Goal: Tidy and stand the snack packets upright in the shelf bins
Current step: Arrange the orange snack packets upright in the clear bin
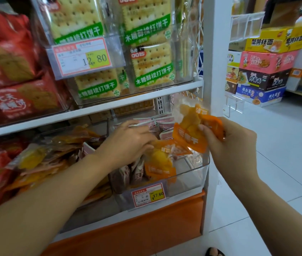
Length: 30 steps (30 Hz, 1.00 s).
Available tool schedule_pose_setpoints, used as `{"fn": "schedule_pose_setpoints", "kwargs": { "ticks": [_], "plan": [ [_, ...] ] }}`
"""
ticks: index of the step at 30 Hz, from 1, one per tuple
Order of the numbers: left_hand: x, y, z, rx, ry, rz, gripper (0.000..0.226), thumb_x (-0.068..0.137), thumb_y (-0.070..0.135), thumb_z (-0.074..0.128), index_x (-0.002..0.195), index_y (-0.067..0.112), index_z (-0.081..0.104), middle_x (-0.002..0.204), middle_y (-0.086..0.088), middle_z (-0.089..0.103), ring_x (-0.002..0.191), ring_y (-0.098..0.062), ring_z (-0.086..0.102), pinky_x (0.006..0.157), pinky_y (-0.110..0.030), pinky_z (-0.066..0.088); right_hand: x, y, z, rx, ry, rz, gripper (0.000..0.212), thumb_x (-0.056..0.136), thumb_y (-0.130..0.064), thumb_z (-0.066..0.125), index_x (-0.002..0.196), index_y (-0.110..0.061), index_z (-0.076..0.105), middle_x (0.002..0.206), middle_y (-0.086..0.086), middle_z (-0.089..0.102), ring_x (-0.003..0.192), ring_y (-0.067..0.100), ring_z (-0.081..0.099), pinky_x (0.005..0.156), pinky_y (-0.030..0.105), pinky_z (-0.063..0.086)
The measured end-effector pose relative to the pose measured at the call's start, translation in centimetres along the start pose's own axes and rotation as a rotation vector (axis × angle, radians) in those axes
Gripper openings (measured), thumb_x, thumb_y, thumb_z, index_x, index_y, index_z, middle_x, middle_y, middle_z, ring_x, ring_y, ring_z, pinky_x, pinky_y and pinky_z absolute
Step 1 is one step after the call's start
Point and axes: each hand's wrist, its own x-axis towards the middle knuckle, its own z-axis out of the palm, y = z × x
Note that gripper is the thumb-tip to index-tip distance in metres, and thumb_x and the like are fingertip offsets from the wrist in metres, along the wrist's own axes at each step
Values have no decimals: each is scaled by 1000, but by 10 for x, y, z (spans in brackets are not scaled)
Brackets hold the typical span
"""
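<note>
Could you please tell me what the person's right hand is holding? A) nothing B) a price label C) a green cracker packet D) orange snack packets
D: the right hand grips orange snack packets, thumb and fingers curled round them, above the right end of the clear bin.

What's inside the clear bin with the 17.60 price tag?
Orange packets at the front, brown-and-white packets beside them, pink-and-white packets behind. The left hand covers the middle; the bottom of the bin is hidden.
</note>
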Motion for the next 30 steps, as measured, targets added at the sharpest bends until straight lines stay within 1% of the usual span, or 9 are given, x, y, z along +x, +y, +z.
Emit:
{"fn": "schedule_pose_setpoints", "kwargs": {
  "ticks": [3,7,9,12,15,17,22,26,30],
  "plan": [
    [-25,0,-17,-13,101,-159,25,86,31,52,97,20,71,87,3,68,80,-19,66,87,-32,47,-9,-17,3,94,97,-31,7,87,-22,65,85,-15,66,65,-6,57,58,8,50,57,9,41],
    [-66,-4,-37,-11,192,-375,26,87,30,53,100,15,71,84,0,63,76,-23,62,77,-33,48,-27,-37,16,225,170,8,18,87,-24,64,74,-11,62,56,0,54,57,13,51,49,20,39],
    [-87,-6,-45,-59,245,-506,23,86,28,56,97,13,71,81,-1,61,71,-23,60,69,-33,49,-35,-50,24,272,170,8,14,87,-22,64,74,-16,61,56,-12,49,58,3,51,49,11,35],
    [-115,-8,-53,-160,353,-715,20,84,25,60,92,11,71,77,0,59,67,-18,57,61,-26,44,-46,-68,39,271,106,-31,19,85,-19,66,74,-26,52,56,-23,40,58,-6,49,52,4,31],
    [-136,-10,-55,-227,406,-833,11,84,20,65,79,12,69,74,1,63,69,-14,57,61,-25,40,-56,-84,60,279,2,-57,33,85,-16,67,68,-35,45,51,-20,36,56,-6,48,51,5,31],
    [-148,-12,-56,-273,418,-928,19,87,19,65,68,14,63,65,1,59,63,-13,54,57,-22,38,-58,-96,76,294,-44,-77,43,85,-16,66,65,-42,38,48,-18,31,53,-5,46,49,6,29],
    [-172,-27,-59,-395,486,-1204,43,87,18,64,49,28,45,49,6,49,53,-9,50,51,-19,32,-59,-121,114,297,-147,-133,32,87,-20,64,60,-26,47,46,-14,31,50,0,45,45,9,28],
    [-198,-52,-58,-556,473,-1387,20,86,18,62,70,10,70,68,-4,65,69,-18,59,59,-25,38,-45,-136,157,309,-253,-6,45,86,-22,65,52,-23,36,46,-10,36,47,3,43,46,14,30],
    [-214,-62,-51,-610,522,-1455,10,88,15,61,92,13,70,69,13,58,66,-11,56,58,-17,39,-24,-134,202,237,-455,84,40,86,-20,65,53,-19,43,51,-5,46,53,13,45,50,25,33]
  ]
}}
